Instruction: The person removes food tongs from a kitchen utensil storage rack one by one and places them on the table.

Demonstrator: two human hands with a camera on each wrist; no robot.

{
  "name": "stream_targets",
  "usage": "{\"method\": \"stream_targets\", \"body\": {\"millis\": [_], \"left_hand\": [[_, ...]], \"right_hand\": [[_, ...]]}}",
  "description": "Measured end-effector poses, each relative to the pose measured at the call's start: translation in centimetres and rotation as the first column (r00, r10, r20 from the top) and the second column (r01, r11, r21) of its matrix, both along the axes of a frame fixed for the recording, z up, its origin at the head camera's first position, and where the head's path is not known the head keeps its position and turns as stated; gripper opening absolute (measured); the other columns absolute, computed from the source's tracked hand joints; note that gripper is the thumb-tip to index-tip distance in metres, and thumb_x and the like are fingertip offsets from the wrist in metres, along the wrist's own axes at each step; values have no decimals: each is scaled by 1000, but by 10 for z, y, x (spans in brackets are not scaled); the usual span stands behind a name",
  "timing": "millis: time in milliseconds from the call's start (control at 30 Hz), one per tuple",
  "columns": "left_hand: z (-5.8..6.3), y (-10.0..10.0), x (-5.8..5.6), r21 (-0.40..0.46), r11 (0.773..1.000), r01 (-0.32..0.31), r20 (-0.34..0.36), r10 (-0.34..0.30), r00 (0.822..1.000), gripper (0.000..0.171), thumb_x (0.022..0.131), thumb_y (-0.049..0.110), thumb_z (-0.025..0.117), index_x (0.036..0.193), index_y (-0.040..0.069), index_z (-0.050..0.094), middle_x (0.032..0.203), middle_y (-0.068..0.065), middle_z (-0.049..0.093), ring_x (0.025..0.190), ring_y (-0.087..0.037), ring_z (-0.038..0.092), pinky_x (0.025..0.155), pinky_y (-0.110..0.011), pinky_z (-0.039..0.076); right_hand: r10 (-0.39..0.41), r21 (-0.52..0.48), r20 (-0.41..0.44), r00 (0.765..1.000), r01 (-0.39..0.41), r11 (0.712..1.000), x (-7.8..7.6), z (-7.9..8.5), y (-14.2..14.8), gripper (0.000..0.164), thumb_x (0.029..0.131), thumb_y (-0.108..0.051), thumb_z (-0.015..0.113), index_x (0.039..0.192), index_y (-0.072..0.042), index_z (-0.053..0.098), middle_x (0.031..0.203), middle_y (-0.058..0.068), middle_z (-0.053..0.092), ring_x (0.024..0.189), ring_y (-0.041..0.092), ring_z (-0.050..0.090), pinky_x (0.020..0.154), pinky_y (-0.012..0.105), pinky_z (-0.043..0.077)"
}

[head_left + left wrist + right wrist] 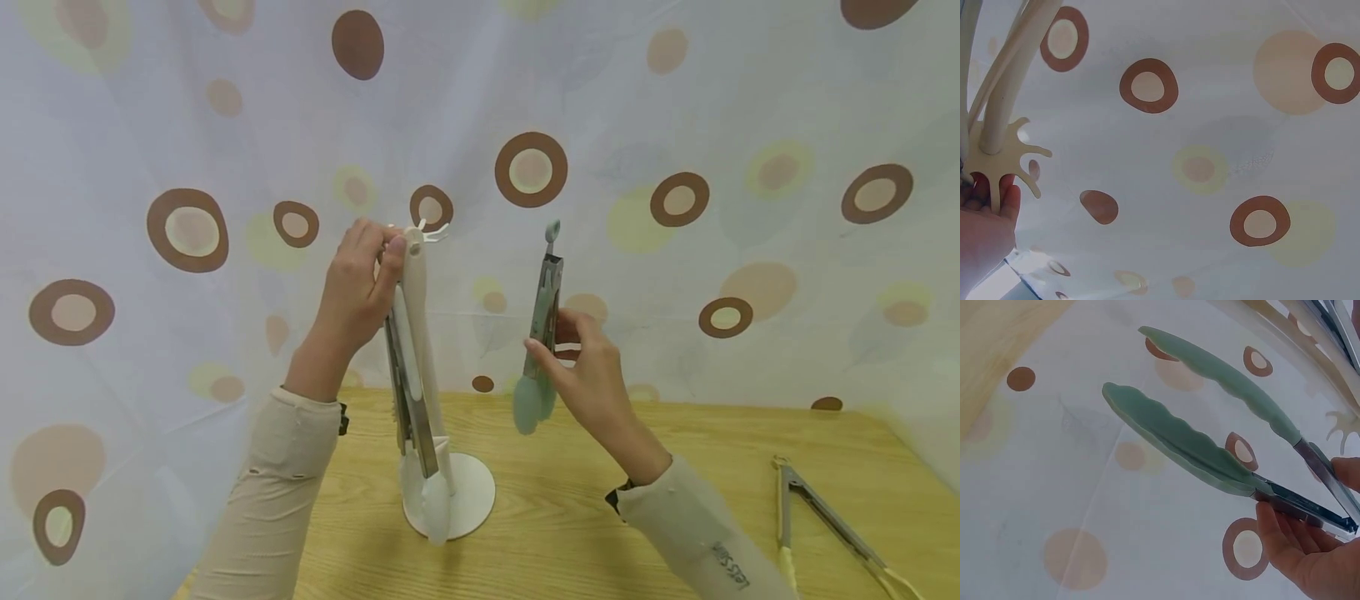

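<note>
At the top of a cream utensil stand [415, 250], my left hand [360, 279] pinches the upper end of metal tongs with white tips [435, 504]. These tongs slant down along the pole, over the round base. In the left wrist view, the hand [988, 240] is up at the stand's branching hooks [997, 169]. My right hand [588, 367] grips green-tipped tongs [528, 404] by the metal arms, in the air to the right of the stand, tips downward. In the right wrist view, the two green scalloped heads [1179, 444] stand apart, with thumb and fingers on opposite arms.
The stand's white round base [476, 496] rests on a wooden table [570, 500]. Another pair of metal tongs [825, 508] with pale yellow ends lies spread at the right. A cloth [465, 83] printed with brown and yellow circles hangs behind and at the sides.
</note>
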State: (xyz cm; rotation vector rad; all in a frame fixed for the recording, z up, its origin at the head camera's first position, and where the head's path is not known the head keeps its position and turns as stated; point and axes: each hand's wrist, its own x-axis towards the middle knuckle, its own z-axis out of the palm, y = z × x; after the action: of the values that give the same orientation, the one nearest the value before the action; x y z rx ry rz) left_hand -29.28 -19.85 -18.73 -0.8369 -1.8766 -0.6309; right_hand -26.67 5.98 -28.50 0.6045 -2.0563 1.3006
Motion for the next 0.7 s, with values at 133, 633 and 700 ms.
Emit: {"method": "stream_targets", "body": {"millis": [133,633,700], "left_hand": [[-1,0,1,5,1000,-1,8,1,1000,49,103,38,32,94,-4,56,89,-18,49,84,-33,46,76,-44,39],[1,1,1,-2,1000,-3,0,3,1000,42,103,31,33,94,-4,55,90,-19,49,84,-34,46,77,-44,39],[1,1,1,-2,1000,-6,2,6,1000,40,102,29,34,94,-4,56,90,-19,50,84,-34,46,77,-44,39]], "right_hand": [[-25,19,-13,1000,25,1000,2,-2,9,45,88,-14,70,124,5,51,105,17,59,95,29,61,78,44,54],[-128,81,-26,991,130,988,10,-4,43,44,88,-15,71,121,7,52,99,16,60,88,27,62,71,40,55],[-140,88,-27,990,141,986,11,-5,47,43,87,-15,72,120,7,53,98,16,60,86,27,62,70,36,55]]}}
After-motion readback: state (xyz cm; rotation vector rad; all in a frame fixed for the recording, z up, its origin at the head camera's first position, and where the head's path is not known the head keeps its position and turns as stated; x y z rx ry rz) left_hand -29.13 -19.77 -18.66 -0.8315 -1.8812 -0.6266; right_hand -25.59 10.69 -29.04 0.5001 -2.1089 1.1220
